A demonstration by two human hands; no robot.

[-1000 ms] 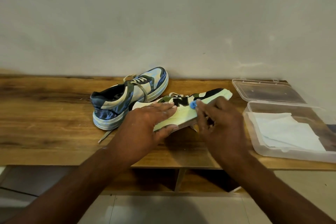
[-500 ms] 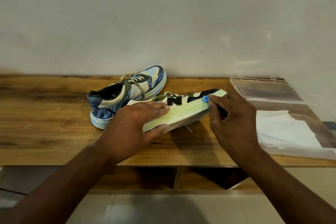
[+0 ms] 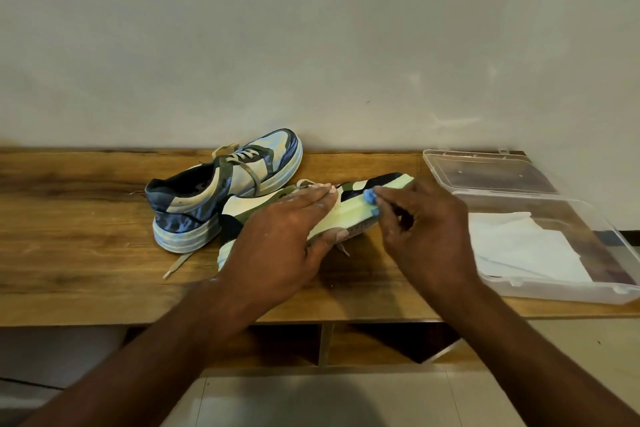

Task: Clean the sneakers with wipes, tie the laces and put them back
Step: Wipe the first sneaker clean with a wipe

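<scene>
Head view: left hand (image 3: 277, 239) grips the tilted green sneaker (image 3: 349, 215) on the surface (image 3: 69, 236); right hand (image 3: 426, 229) pinches a blue wipe (image 3: 370, 199) against it. Clear box (image 3: 554, 288) holds white wipes (image 3: 519, 246).

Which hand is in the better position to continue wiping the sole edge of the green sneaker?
The right hand, probably. It already pinches the blue wipe against the pale sole edge of the green sneaker. The left hand grips that sneaker to steady it on the wooden shelf.
</scene>
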